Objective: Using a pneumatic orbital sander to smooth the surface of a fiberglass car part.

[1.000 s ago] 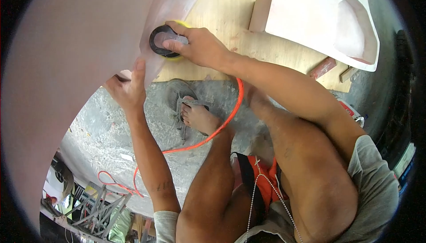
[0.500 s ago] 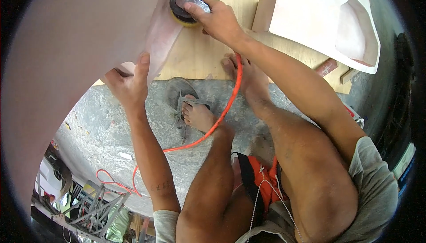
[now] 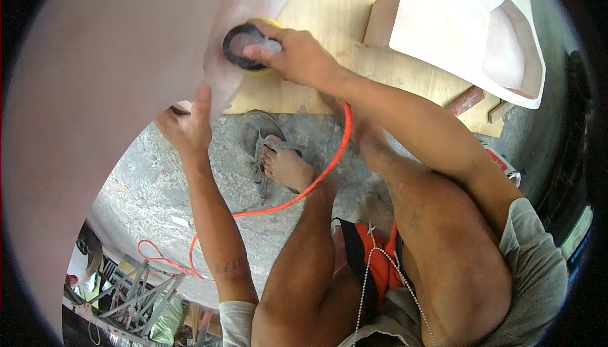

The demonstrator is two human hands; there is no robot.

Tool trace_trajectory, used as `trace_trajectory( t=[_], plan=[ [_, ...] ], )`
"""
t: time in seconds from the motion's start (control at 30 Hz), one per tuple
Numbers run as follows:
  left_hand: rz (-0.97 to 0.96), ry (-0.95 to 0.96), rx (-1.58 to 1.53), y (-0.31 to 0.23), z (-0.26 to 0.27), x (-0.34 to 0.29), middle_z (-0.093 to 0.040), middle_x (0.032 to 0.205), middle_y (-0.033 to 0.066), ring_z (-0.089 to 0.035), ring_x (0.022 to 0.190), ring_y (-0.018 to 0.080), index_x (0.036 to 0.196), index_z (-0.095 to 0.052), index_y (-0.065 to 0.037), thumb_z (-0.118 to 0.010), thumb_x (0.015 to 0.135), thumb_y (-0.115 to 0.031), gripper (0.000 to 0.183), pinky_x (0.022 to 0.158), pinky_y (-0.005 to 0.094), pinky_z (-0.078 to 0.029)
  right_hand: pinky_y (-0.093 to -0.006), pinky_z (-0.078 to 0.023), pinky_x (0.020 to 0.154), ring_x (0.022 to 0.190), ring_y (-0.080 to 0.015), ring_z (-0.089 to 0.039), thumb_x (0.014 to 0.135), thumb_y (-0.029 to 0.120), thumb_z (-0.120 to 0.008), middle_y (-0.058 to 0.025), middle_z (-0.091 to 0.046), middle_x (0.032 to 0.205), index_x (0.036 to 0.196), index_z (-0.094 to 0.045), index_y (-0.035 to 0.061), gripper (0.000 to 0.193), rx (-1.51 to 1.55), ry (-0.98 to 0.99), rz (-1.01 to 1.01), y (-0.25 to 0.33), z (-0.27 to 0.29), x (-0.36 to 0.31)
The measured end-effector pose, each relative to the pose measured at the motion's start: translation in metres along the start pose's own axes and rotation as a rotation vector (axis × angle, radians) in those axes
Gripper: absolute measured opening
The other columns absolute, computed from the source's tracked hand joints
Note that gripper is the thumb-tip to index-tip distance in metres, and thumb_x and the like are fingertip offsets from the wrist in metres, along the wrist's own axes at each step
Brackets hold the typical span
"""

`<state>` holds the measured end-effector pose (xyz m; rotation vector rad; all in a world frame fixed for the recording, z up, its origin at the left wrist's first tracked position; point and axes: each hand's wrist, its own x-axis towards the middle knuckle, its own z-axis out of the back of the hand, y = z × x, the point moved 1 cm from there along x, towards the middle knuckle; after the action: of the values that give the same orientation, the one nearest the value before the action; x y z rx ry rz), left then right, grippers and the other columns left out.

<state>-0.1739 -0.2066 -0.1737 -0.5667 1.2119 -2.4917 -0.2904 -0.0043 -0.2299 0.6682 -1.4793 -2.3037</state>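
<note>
A round air sander (image 3: 235, 44), black on top with a yellow rim at its pad, lies against the pinkish-grey edge strip of a large curved panel (image 3: 120, 81). My right hand (image 3: 305, 55) is wrapped over the sander's body and grips it. From beneath that wrist an orange air hose (image 3: 329, 163) curves down and passes behind my left forearm. My left hand (image 3: 190, 125) grips the panel's near lower edge, thumb up on the surface and fingers curled into an opening, partly hidden.
A white moulded part (image 3: 446, 27) rests on the plywood sheet (image 3: 335, 5) at the far right, near a reddish-brown block (image 3: 467, 100). My feet are close to the sheet's near edge. A grey metal frame (image 3: 133, 302) stands at the lower left.
My right hand has brought the sander nearer to me and slightly left along the panel's edge. The panel has shifted slightly right at its lower edge; my left hand still grips it.
</note>
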Motion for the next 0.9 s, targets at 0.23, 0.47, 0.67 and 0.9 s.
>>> trace_trajectory(
  t=[0.23, 0.47, 0.67, 0.9],
  plan=[
    [-0.034, -0.030, 0.021, -0.019, -0.005, 0.009, -0.047, 0.143, 0.0186, -0.048, 0.131, 0.0314, 0.148, -0.038, 0.002, -0.086, 0.084, -0.033, 0.087, 0.113, 0.0440, -0.036, -0.0397, -0.057, 0.073, 0.070, -0.0285, -0.071, 0.094, 0.055, -0.067, -0.0187, -0.072, 0.083, 0.148, -0.052, 0.0098, 0.072, 0.025, -0.208, -0.080, -0.008, 0.043, 0.027],
    [-0.068, -0.064, 0.196, 0.018, 0.003, -0.006, -0.047, 0.144, 0.0171, -0.045, 0.133, 0.0297, 0.149, -0.038, 0.001, -0.087, 0.084, -0.029, 0.086, 0.115, 0.0446, -0.034, -0.0446, -0.058, 0.073, 0.078, -0.0314, -0.074, 0.094, 0.057, -0.066, -0.0202, -0.075, 0.088, 0.145, -0.055, 0.0106, 0.069, 0.093, -0.227, -0.121, -0.029, 0.063, 0.046],
    [0.037, -0.033, 0.091, 0.106, 0.017, 0.007, -0.048, 0.143, 0.0191, -0.046, 0.132, 0.0325, 0.142, -0.041, 0.002, -0.084, 0.085, -0.022, 0.076, 0.114, 0.0461, -0.039, -0.0488, -0.054, 0.081, 0.089, -0.0346, -0.069, 0.091, 0.025, -0.063, -0.0153, -0.069, 0.111, 0.109, -0.073, 0.0206, 0.022, -0.282, -0.234, 0.371, -0.029, 0.018, 0.046],
    [-0.626, -0.059, 1.722, 0.104, 0.026, 0.024, -0.022, 0.160, 0.0272, -0.025, 0.149, 0.0391, 0.156, -0.021, 0.007, -0.072, 0.097, -0.042, 0.093, 0.120, 0.0487, -0.030, -0.0492, -0.055, 0.088, 0.098, -0.0449, -0.069, 0.087, 0.032, -0.076, -0.0275, -0.071, 0.100, 0.141, -0.055, 0.0060, 0.064, 0.223, -0.136, -0.075, -0.005, 0.014, 0.011]
  ],
)
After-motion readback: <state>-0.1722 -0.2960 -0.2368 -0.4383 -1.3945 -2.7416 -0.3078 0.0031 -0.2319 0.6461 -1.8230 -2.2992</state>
